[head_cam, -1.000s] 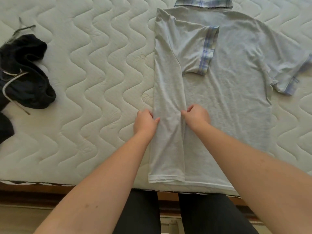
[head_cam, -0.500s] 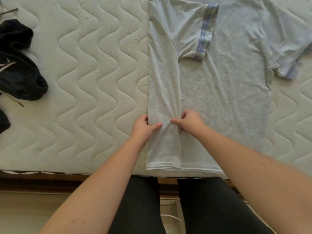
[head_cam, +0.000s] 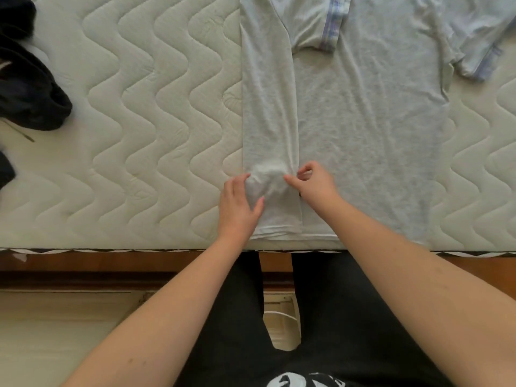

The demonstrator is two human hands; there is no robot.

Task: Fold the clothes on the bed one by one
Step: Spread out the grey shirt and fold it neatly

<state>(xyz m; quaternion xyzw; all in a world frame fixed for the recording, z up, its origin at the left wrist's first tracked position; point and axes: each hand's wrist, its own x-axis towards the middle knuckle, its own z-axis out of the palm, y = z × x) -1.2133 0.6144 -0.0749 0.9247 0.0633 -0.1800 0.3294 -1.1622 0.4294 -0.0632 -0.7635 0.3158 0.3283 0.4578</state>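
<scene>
A light grey T-shirt [head_cam: 368,113] with blue plaid sleeve cuffs lies flat on the quilted mattress [head_cam: 139,135]. Its left side is folded inward as a long strip [head_cam: 268,107], with the left sleeve lying across the body. My left hand [head_cam: 240,205] grips the strip's outer edge near the hem, and the cloth bunches up beside it. My right hand [head_cam: 315,182] pinches the strip's inner edge. The right sleeve [head_cam: 474,51] lies spread out at the upper right.
A dark garment [head_cam: 30,88] with a light drawstring lies heaped at the mattress's left edge. The wooden bed frame [head_cam: 111,263] runs along the near side, and my legs in dark trousers stand against it.
Both hands slid down the folded strip towards the hem and closed in on it. The cloth between them now bunches up. The view tilted down, so the collar left the frame.
</scene>
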